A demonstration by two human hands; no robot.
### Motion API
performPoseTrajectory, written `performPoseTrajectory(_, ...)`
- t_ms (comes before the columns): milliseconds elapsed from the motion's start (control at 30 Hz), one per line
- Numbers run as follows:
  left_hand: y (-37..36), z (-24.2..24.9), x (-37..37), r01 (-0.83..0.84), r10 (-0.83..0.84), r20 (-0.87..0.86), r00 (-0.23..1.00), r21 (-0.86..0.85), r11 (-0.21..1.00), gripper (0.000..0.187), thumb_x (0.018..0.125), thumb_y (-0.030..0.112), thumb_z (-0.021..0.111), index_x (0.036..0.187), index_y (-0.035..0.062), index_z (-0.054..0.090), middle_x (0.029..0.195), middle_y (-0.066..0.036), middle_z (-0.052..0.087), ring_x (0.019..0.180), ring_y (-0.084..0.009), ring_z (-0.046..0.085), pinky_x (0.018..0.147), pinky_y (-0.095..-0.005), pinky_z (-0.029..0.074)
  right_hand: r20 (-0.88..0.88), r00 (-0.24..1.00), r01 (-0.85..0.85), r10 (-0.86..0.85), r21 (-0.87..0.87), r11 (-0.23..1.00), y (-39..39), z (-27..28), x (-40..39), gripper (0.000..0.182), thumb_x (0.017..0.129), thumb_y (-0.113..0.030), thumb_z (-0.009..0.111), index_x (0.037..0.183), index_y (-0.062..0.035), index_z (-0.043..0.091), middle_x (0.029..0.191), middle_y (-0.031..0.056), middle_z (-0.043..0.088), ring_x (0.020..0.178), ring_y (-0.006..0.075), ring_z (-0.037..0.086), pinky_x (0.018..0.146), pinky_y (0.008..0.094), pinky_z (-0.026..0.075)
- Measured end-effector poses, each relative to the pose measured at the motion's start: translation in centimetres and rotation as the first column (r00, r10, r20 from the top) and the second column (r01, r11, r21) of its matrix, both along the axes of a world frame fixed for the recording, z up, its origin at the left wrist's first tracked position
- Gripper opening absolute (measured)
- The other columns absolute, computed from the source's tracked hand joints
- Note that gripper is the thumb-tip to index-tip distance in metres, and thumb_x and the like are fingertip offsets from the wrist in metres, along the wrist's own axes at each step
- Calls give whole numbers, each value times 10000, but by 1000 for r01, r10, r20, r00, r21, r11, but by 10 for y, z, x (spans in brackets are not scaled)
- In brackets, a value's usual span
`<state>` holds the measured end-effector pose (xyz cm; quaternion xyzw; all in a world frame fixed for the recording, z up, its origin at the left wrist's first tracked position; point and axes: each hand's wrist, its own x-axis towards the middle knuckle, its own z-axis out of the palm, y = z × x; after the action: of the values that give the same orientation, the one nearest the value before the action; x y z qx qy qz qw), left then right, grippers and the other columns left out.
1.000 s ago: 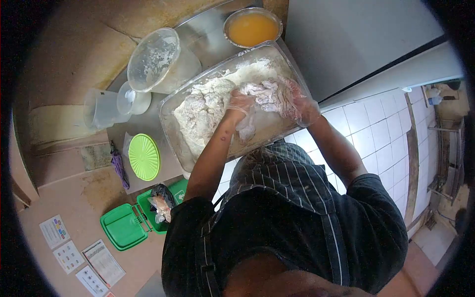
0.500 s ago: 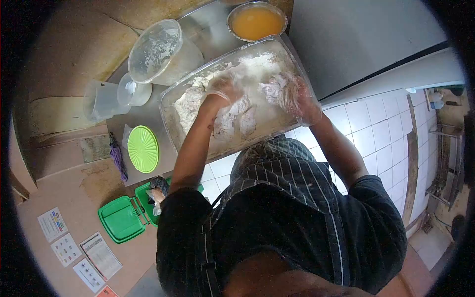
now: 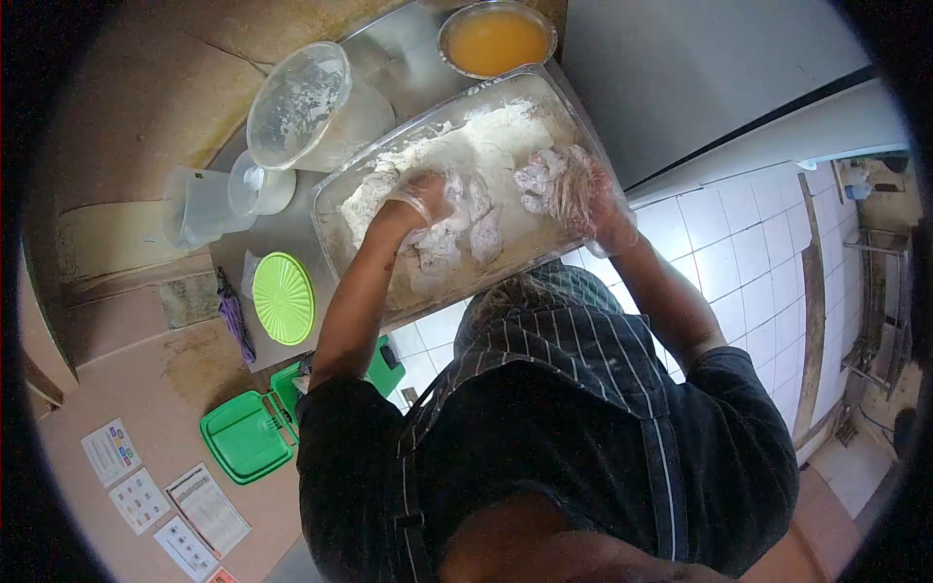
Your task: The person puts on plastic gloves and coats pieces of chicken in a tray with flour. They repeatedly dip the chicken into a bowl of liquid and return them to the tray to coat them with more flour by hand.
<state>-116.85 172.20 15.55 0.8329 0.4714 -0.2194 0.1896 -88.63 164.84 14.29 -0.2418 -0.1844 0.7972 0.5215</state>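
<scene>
A clear rectangular tub (image 3: 326, 228) holds white flour (image 3: 505, 126) and several flour-coated chicken pieces (image 3: 437, 255). My left hand (image 3: 428, 197), in a clear plastic glove, is down in the tub with its fingers curled around a coated piece (image 3: 474, 199) near the middle; the fingertips are partly hidden. At the tub's right side my right hand (image 3: 604, 209), also gloved, is closed on another flour-coated chicken piece (image 3: 546, 182), raised above the flour. Loose flour clings to both gloves.
Behind the tub stand a bowl of orange liquid (image 3: 498, 42) and a large flour-smeared bucket (image 3: 364, 112). Smaller plastic containers (image 3: 277, 189), a green lid (image 3: 283, 299) and a purple umbrella (image 3: 231, 316) lie to the left. A green bin lid (image 3: 246, 437) is below; a grey appliance (image 3: 700, 78) borders the right.
My left hand has shifted slightly down and left and now rests at a coated piece, no longer blurred. My right hand still holds its piece, nearly in place.
</scene>
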Motion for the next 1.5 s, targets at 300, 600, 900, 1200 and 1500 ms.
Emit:
performPoseTrajectory(300, -29, 3, 14, -456, 469, 800, 373, -283, 844, 358, 747, 267, 629, 991, 6, 609, 876, -201, 648, 763, -358, 619, 738, -408, 505, -207, 978, -16, 14, -10, 1000, 12, 8, -29, 611, 897, -487, 449, 1331, -66, 360, 1294, 184, 449, 1190, 349, 466, 982, 504, 402)
performPoseTrajectory(600, -56, -51, 67, -119, -64, 442, 895, 374, 920, 467, 795, 410, 598, 1121, 77, 568, 1215, -202, 535, 1132, -375, 490, 990, -484, 346, 56, 998, -5, -4, 169, 986, 7, 65, -4, 657, 905, -480, 431, 1379, -53, 272, 1399, 168, 335, 1235, 351, 418, 1018, 501, 355)
performPoseTrajectory(900, -25, -63, 133, 137, -135, -27, 990, 73, 988, 357, 784, 138, 552, 1118, 18, 585, 1229, -202, 533, 1155, -329, 505, 976, -403, 397, -354, 935, -9, 13, 15, 1000, 32, 29, 29, 509, 916, -388, 449, 1283, -35, 431, 1319, 205, 449, 1211, 336, 458, 1007, 496, 373)
performPoseTrajectory(1200, -25, -62, 59, -419, 413, 453, 790, -93, 903, 457, 801, 292, 597, 1183, 46, 543, 1133, -202, 584, 1003, -347, 580, 876, -391, 457, 1, 1000, 20, -20, 11, 1000, 5, 38, -1, 508, 935, -386, 441, 1307, -44, 391, 1281, 147, 478, 1166, 292, 498, 971, 383, 433)
performPoseTrajectory(1500, -69, -41, 79, -458, 8, 914, 405, 195, 867, 405, 767, 228, 647, 1127, 62, 565, 1059, -133, 610, 948, -298, 591, 826, -398, 475, 136, 990, -67, 42, 183, 981, 29, -9, -24, 523, 948, -403, 413, 1330, -48, 370, 1274, 150, 483, 1153, 269, 503, 976, 357, 422)
